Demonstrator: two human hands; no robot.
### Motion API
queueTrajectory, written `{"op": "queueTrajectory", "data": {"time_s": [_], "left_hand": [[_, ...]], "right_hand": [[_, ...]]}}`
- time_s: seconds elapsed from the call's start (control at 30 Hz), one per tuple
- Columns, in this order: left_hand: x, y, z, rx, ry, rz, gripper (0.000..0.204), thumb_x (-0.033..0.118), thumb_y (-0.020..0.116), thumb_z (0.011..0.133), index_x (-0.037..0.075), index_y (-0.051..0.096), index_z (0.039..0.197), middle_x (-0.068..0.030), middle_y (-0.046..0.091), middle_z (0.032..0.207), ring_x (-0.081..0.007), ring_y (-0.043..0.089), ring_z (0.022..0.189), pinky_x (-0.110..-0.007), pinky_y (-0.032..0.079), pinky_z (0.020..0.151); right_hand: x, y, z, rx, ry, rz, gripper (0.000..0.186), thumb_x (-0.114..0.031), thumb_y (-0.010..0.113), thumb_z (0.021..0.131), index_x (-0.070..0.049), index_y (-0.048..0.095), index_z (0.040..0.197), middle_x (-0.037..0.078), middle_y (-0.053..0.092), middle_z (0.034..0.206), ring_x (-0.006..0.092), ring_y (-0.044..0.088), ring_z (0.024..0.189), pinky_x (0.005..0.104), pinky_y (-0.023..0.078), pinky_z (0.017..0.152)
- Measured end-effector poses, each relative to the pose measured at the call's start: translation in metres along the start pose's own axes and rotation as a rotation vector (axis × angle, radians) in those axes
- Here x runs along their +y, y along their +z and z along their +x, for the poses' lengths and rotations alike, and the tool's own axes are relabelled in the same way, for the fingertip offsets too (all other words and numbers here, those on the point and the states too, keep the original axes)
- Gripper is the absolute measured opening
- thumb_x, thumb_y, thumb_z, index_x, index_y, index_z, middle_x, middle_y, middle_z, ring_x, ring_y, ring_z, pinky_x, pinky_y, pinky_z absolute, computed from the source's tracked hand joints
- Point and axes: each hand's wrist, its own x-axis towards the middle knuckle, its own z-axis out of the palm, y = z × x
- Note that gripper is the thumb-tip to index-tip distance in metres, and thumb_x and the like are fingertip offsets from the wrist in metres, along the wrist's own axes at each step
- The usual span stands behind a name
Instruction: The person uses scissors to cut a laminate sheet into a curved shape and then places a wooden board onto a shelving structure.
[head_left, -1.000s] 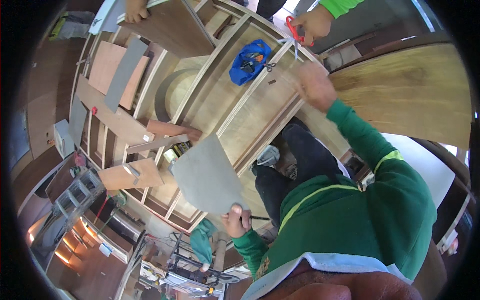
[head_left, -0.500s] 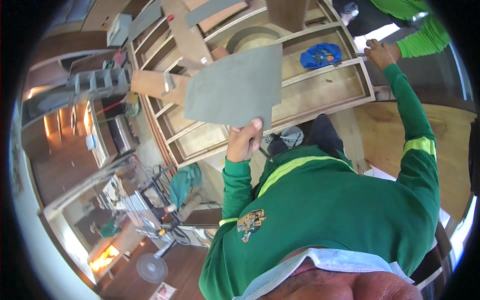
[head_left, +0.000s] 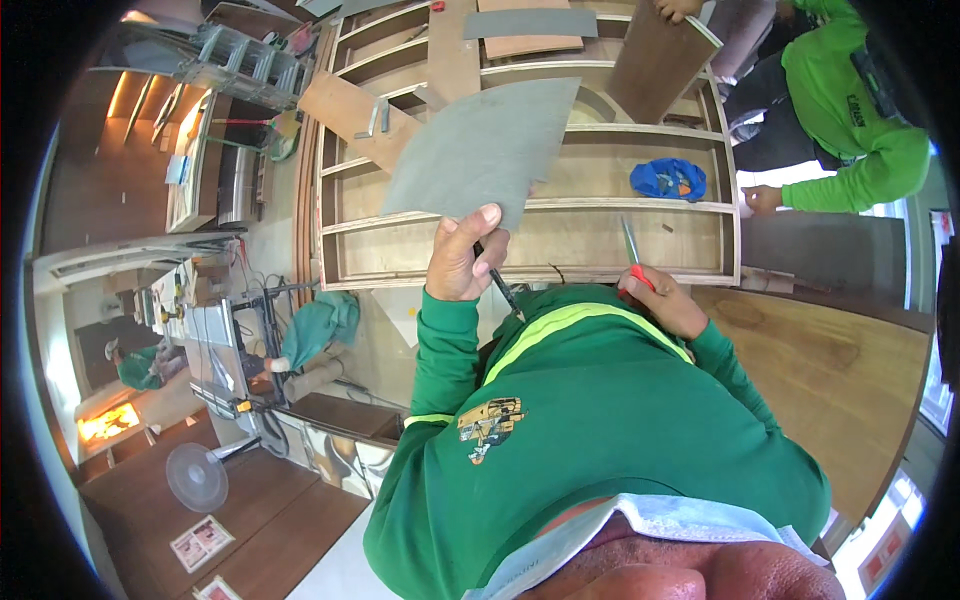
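Note:
Pinched in my left hand (head_left: 460,262) are a grey sheet with a curved edge (head_left: 475,145) and a dark pencil-like tool (head_left: 502,287). The sheet hangs over the wooden compartment frame (head_left: 540,280). My right hand (head_left: 667,305), low against my green top, grips red-handled scissors (head_left: 631,244), blades pointing up. A blue cloth bag of small items (head_left: 668,179) lies in a compartment ahead of that hand. Pale boards (head_left: 355,120) and grey strips (head_left: 530,23) rest on the frame.
A co-worker in lime green (head_left: 830,110) stands at upper right; another person's hand (head_left: 678,8) grips a brown panel (head_left: 650,75). A plywood sheet (head_left: 820,370) is at right. A ladder (head_left: 240,65), a fan (head_left: 197,476) and a distant worker (head_left: 140,365) are at left.
My right hand reached toward the co-worker's hand, which held the scissors, and is now back near my body holding them. My left hand and sheet have risen in view; the view has turned.

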Motion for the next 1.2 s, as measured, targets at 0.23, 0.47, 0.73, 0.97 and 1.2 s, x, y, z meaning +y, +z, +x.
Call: {"op": "queueTrajectory", "data": {"time_s": [0.23, 0.47, 0.73, 0.97, 1.2], "left_hand": [[0.015, 0.01, -0.014, -0.116, 0.079, 0.01, 0.043, 0.021, 0.063, 0.091, -0.006, 0.051, 0.122, -0.0211, 0.063, 0.12, -0.0015, 0.038, 0.039, -0.016, 0.03, 0.035], [0.014, 0.027, -0.01, -0.073, 0.207, 0.097, 0.041, 0.022, 0.064, 0.093, -0.005, 0.054, 0.122, -0.0188, 0.063, 0.123, -0.0028, 0.033, 0.041, -0.019, 0.026, 0.038], [0.023, 0.043, -0.002, -0.036, 0.226, 0.284, 0.021, 0.026, 0.068, 0.094, 0.007, 0.06, 0.089, 0.0036, 0.049, 0.058, -0.0047, 0.037, 0.044, -0.022, 0.027, 0.042], [0.014, 0.071, 0.009, 0.018, 0.361, 0.255, 0.017, 0.021, 0.067, 0.094, 0.006, 0.061, 0.091, 0.0021, 0.053, 0.068, -0.0057, 0.044, 0.049, -0.022, 0.034, 0.043], [0.015, 0.083, 0.007, -0.013, 0.394, 0.263, 0.019, 0.021, 0.067, 0.095, 0.004, 0.06, 0.095, -0.0002, 0.057, 0.077, -0.0065, 0.046, 0.051, -0.022, 0.037, 0.044]], "right_hand": [[-0.017, -0.036, -0.026, -0.449, -0.106, -0.092, 0.05, -0.024, 0.05, 0.1, -0.007, 0.045, 0.147, 0.011, 0.043, 0.151, 0.0212, 0.039, 0.138, 0.0319, 0.03, 0.114], [-0.021, -0.053, -0.028, -0.589, -0.015, -0.008, 0.061, -0.007, 0.056, 0.094, -0.007, 0.035, 0.152, 0.009, 0.047, 0.148, 0.0194, 0.044, 0.133, 0.0307, 0.03, 0.114], [-0.026, -0.026, -0.02, -0.176, -0.066, 0.25, 0.052, -0.007, 0.064, 0.09, -0.004, 0.048, 0.14, 0.005, 0.06, 0.112, 0.0119, 0.058, 0.102, 0.0283, 0.048, 0.088], [-0.105, 0.016, 0.012, -0.019, -0.558, 0.171, 0.049, -0.015, 0.069, 0.088, -0.001, 0.05, 0.132, 0.005, 0.058, 0.108, 0.0103, 0.054, 0.094, 0.0265, 0.047, 0.083], [-0.137, 0.03, 0.024, -0.03, -0.687, 0.28, 0.053, -0.022, 0.067, 0.09, -0.001, 0.046, 0.134, 0.003, 0.055, 0.105, 0.0112, 0.053, 0.09, 0.0262, 0.046, 0.081]]}}
